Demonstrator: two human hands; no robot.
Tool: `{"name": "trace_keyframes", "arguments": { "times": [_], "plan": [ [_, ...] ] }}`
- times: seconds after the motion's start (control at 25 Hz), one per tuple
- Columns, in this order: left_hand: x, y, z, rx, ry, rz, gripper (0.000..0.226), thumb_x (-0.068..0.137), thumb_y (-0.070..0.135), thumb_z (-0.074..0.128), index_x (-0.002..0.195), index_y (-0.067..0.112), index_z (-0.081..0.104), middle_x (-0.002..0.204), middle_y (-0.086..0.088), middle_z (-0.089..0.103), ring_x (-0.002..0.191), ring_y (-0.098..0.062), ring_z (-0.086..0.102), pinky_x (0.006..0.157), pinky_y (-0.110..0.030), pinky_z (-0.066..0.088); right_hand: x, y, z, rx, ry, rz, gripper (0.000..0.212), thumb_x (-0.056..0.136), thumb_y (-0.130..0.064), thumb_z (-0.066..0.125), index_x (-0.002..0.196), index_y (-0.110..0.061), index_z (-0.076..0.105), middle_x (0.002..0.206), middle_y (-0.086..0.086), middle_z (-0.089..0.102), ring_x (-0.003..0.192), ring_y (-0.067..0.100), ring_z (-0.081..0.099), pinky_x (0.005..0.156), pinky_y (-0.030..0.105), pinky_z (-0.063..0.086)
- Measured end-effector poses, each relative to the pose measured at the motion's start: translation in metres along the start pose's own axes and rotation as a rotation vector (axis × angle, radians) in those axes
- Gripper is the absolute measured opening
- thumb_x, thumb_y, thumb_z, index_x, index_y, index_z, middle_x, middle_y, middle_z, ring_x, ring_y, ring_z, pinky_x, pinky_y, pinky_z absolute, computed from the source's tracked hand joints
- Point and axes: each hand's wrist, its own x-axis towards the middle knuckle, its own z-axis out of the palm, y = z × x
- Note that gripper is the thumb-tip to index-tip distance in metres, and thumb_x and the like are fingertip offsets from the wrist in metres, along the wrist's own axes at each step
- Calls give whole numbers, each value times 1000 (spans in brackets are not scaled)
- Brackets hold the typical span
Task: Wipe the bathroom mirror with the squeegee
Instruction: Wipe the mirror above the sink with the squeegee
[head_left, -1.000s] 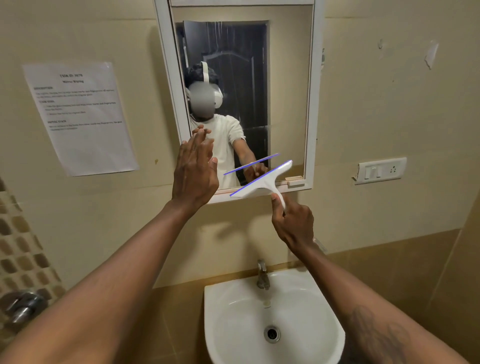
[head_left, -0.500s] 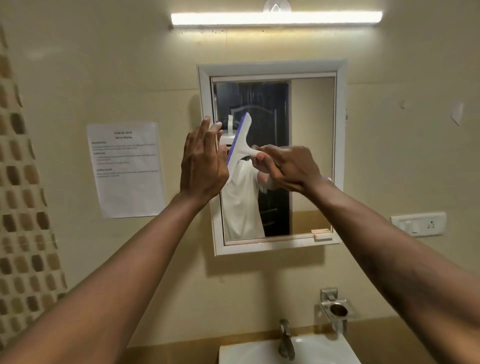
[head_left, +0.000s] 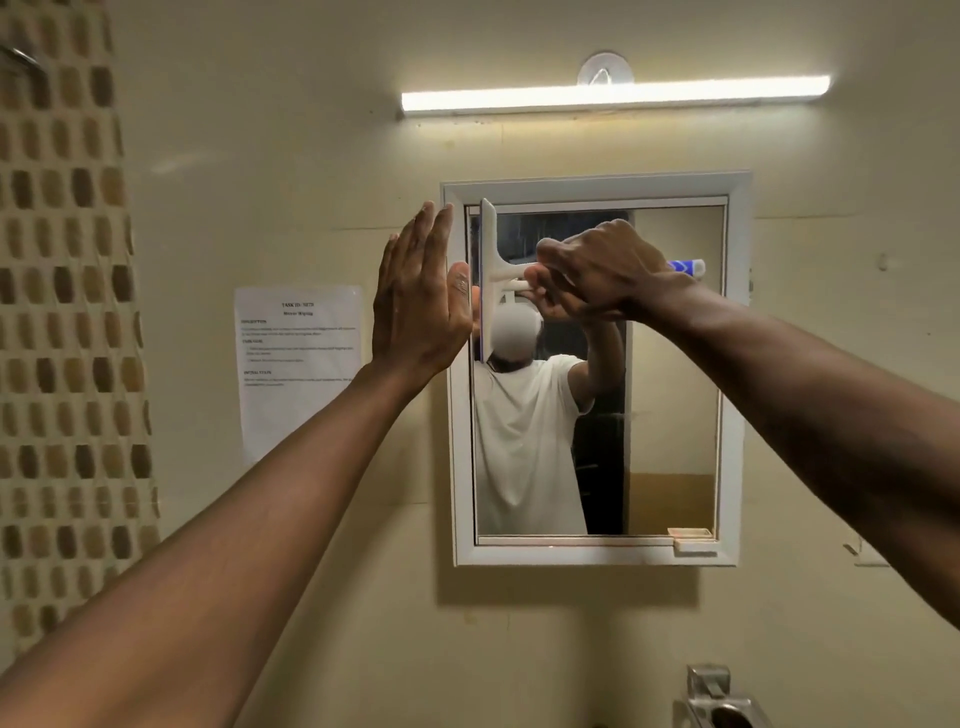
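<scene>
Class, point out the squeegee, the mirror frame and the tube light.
squeegee (head_left: 489, 270): head view, on the upright blade.
mirror frame (head_left: 733, 364): head view, right side.
tube light (head_left: 613, 96): head view, lit middle.

Right hand (head_left: 597, 270) holds squeegee (head_left: 491, 275) against mirror (head_left: 670, 364)

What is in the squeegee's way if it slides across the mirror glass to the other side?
Nothing visible. The right hand holds the squeegee upright at the mirror's left edge, and the glass beyond shows only reflections. The open left hand sits outside the frame.
</scene>
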Motion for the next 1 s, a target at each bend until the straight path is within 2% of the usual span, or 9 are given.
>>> {"name": "trace_keyframes", "arguments": {
  "times": [0.2,0.32,0.44,0.64,0.8,1.0],
  "plan": [
    [8,3,9,20,28,-11,56,106,20,45,160,11,33,168,-15,31,157,-28,28,130,-46,22,6,11,14,24,38,-12,67,98,-66,19,87,-11,55,53,5,48,43,19,39,56,25,30],
    [10,5,15,34,36,-28,54,106,19,45,159,11,36,168,-14,31,158,-27,28,130,-44,21,10,12,20,51,5,18,79,93,-73,14,83,-10,61,53,6,51,45,20,46,59,24,29],
    [8,8,18,47,34,-36,54,105,18,47,158,9,37,168,-14,31,157,-27,29,129,-46,22,15,10,26,42,-49,27,89,86,-78,5,82,-10,63,54,5,49,47,20,45,62,25,28],
    [2,5,21,61,40,-48,54,105,17,47,157,9,38,168,-15,31,158,-28,28,131,-44,18,11,3,36,58,-74,52,100,80,-79,-1,85,-6,67,57,6,48,51,21,47,65,28,31],
    [-2,-2,24,82,37,-47,53,105,16,47,157,10,39,168,-15,31,158,-28,27,131,-43,17,2,0,46,116,-42,79,103,79,-79,0,83,-3,69,60,14,57,54,29,56,66,28,32],
    [-4,-3,30,80,25,-51,52,105,17,46,156,10,40,168,-15,31,158,-28,27,131,-44,18,6,-9,52,122,-5,91,98,82,-79,4,72,-4,67,56,12,53,50,21,45,64,28,33]
  ]
}}
